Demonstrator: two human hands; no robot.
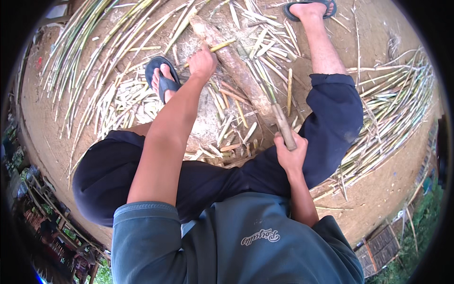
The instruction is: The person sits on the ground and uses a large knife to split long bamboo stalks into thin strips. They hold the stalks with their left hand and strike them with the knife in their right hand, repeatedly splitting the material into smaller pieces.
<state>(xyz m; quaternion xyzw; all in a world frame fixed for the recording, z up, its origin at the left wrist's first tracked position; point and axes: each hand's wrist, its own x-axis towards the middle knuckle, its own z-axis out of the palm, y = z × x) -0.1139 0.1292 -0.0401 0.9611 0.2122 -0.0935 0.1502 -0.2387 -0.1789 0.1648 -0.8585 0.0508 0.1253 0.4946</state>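
Observation:
My left hand (202, 62) is closed around a short yellow-green cane stalk (223, 45) that lies across a log (236, 71). The log rests at a slant on the ground between my feet. In my right hand (291, 151), near my right thigh, is the wooden handle of a machete (283, 124). Its long narrow blade points away and to the left, alongside the log's right edge; the blade's outline is hard to part from the stalks behind it. Cut cane pieces (228, 128) lie scattered around the log.
Long cane stalks (80, 57) are spread at the far left, with another heap (397, 118) on the right. Pale split pieces (137, 102) pile up by my left foot (164, 78) in its dark sandal. My right foot (309, 10) is farther out, on brown earth.

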